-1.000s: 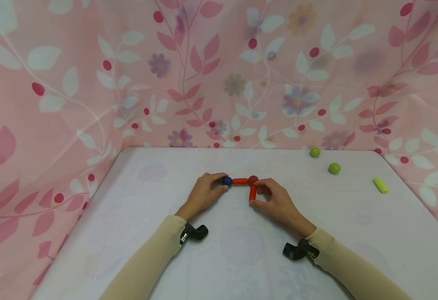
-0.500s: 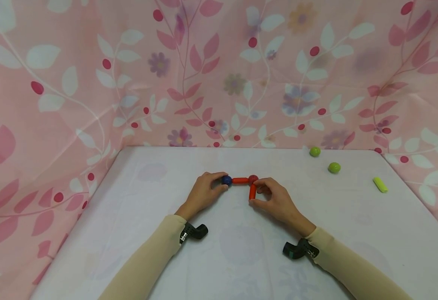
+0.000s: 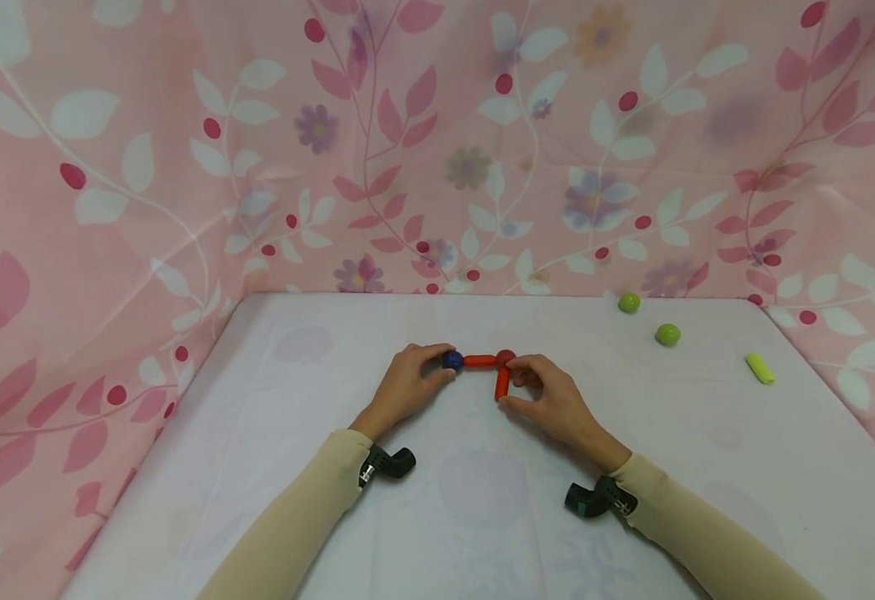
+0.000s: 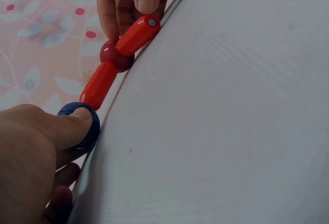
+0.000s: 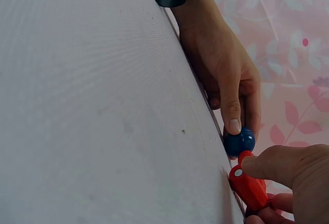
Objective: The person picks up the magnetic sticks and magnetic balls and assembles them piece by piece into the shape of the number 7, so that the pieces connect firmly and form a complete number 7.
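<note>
Thumb and index finger of my left hand point(image 3: 403, 385) pinch a dark blue ball point(image 3: 452, 361) in the head view. From that ball a red magnetic rod point(image 3: 480, 362) runs rightward to a dark red ball point(image 3: 506, 357). A second red magnetic rod point(image 3: 502, 385) points from the red ball toward me, tilted slightly left. My right hand point(image 3: 557, 407) holds this corner, fingers at the red ball and thumb by the rod's near end. That end shows a silver disc in the left wrist view, on the second rod point(image 4: 139, 34). The right fingers partly hide the red ball.
Two green balls, a rear one point(image 3: 629, 302) and a nearer one point(image 3: 667, 335), lie toward the back right of the white-covered table point(image 3: 317, 500). A yellow-green rod point(image 3: 759, 368) lies further right. Pink patterned cloth point(image 3: 437, 167) hangs behind the table.
The near end of the second red rod has swung slightly left, away from the right palm. Both hands stay almost where they were.
</note>
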Demonstrator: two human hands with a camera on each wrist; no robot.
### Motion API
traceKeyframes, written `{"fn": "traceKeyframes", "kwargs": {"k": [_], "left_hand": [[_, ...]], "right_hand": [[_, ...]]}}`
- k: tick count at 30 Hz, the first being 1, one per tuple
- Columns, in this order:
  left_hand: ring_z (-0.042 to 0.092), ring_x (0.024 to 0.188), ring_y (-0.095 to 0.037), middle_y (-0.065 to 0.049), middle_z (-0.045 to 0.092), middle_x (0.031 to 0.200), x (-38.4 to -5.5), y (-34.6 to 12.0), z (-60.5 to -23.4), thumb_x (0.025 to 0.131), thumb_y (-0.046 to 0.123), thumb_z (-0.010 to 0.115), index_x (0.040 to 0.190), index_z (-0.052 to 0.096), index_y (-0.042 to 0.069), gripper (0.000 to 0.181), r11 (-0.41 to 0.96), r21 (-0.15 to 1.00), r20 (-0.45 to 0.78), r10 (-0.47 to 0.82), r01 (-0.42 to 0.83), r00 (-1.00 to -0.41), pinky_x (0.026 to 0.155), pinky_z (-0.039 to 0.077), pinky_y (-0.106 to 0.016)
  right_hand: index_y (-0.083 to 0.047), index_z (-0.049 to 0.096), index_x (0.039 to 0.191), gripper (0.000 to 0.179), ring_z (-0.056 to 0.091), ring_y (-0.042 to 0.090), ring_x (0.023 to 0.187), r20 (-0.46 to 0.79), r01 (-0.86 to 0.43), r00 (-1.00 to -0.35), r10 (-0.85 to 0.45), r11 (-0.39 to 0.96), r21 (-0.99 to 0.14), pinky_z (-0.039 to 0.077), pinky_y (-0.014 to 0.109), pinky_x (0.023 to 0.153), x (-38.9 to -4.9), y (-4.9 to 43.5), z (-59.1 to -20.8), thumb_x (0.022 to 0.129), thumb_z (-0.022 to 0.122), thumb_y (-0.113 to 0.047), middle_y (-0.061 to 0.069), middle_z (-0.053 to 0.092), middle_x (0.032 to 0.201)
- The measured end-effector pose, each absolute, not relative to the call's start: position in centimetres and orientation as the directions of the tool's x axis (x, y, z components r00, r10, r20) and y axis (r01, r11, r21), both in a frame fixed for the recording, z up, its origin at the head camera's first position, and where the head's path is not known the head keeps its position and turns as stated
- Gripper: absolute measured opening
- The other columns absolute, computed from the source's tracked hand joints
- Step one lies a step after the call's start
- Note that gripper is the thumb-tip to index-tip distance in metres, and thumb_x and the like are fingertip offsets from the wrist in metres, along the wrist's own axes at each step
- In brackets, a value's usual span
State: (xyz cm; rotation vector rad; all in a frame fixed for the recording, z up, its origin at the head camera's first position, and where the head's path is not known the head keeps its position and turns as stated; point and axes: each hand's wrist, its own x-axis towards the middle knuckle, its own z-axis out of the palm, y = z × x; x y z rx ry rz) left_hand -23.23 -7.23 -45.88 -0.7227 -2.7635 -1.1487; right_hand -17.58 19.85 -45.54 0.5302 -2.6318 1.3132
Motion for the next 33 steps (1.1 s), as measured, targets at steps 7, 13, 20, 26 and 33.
{"fn": "traceKeyframes", "kwargs": {"k": [7,13,20,26,33], "left_hand": [[0.060,0.111,-0.024,-0.006,0.070,0.123,-23.18,-7.20,-45.86,0.097,0.024,0.078,0.136,0.070,0.016,0.040,0.607,0.655,0.240,0.397,0.449,-0.886,0.097,0.048,-0.045],[0.061,0.111,-0.025,-0.007,0.070,0.123,-23.10,-7.21,-45.92,0.097,0.022,0.078,0.135,0.071,0.015,0.040,0.598,0.654,0.258,0.400,0.464,-0.879,0.097,0.048,-0.045],[0.061,0.110,-0.025,-0.007,0.070,0.122,-23.15,-7.25,-45.97,0.097,0.023,0.078,0.135,0.071,0.015,0.040,0.598,0.650,0.264,0.401,0.469,-0.877,0.096,0.048,-0.046],[0.061,0.109,-0.025,-0.007,0.070,0.122,-23.26,-7.32,-46.00,0.096,0.024,0.078,0.135,0.071,0.015,0.040,0.605,0.640,0.265,0.405,0.474,-0.875,0.095,0.049,-0.045],[0.061,0.110,-0.024,-0.006,0.070,0.123,-23.43,-7.36,-46.13,0.097,0.024,0.078,0.136,0.070,0.015,0.041,0.605,0.636,0.265,0.411,0.478,-0.872,0.095,0.049,-0.045]], "right_hand": [[-0.007,0.068,0.126,0.049,0.060,0.019,0.094,0.325,-0.444,-0.896,-0.304,0.560,-0.700,0.054,0.041,0.087,-17.70,19.87,-45.68,0.083,0.090,-0.010,0.006,0.063,0.105],[-0.008,0.070,0.130,0.049,0.057,0.019,0.091,0.321,-0.467,-0.884,-0.340,0.598,-0.652,0.053,0.039,0.081,-17.79,19.58,-45.75,0.085,0.088,-0.014,0.004,0.062,0.103],[-0.011,0.071,0.130,0.045,0.056,0.019,0.086,0.328,-0.479,-0.878,-0.349,0.620,-0.622,0.051,0.036,0.073,-17.88,19.45,-45.69,0.088,0.086,-0.016,0.001,0.062,0.099],[-0.010,0.073,0.127,0.042,0.057,0.018,0.086,0.349,-0.484,-0.875,-0.335,0.586,-0.650,0.051,0.037,0.074,-17.86,19.39,-45.67,0.087,0.086,-0.015,0.000,0.064,0.099],[-0.008,0.074,0.124,0.039,0.058,0.021,0.085,0.384,-0.500,-0.866,-0.321,0.566,-0.655,0.051,0.037,0.074,-17.93,19.39,-45.69,0.087,0.086,-0.013,0.001,0.064,0.096]]}}
